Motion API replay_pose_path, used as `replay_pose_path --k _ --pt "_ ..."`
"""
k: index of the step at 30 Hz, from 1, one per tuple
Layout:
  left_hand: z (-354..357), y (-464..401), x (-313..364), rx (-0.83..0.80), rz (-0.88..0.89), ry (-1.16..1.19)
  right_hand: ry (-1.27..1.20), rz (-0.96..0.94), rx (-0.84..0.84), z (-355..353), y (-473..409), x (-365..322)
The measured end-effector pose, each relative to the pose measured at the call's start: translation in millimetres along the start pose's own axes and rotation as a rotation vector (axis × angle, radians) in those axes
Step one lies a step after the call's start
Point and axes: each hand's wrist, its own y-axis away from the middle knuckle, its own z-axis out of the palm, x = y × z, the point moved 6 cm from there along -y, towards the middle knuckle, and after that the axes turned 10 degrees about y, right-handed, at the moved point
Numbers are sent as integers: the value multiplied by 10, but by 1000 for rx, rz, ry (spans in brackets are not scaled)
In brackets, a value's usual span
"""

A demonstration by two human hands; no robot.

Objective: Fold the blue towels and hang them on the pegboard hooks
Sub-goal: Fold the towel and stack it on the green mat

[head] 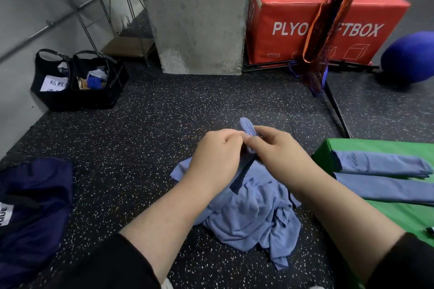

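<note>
A blue towel (253,213) lies crumpled on the speckled black floor in front of me, with one end lifted. My left hand (216,159) and my right hand (279,150) both pinch that raised end, where the cloth is gathered into a small rolled bunch (246,125). Two folded blue towels (380,164) lie side by side on a green mat (399,213) at the right; the upper one reads YOGA. No pegboard or hooks are in view.
A concrete pillar (199,19) stands ahead, with a red plyo soft box (317,30) and a blue ball (411,58) to its right. A mesh bag (328,19) hangs in front of the box. Black bags (77,82) sit at the left wall; a navy bag (30,213) lies near left.
</note>
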Motion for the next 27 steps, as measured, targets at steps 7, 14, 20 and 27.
replay_pose_path --k 7,14,20,27 --pt "-130 -32 2 78 7 -144 178 -54 93 -67 -69 28" --pt "-198 -111 -111 -112 3 -94 175 -139 17 -152 -32 -82" --pt "-135 -93 -149 -136 -7 48 279 -174 40 -188 -9 -105" --pt "-75 -6 -285 -252 -120 43 201 -236 32 -338 22 -194"
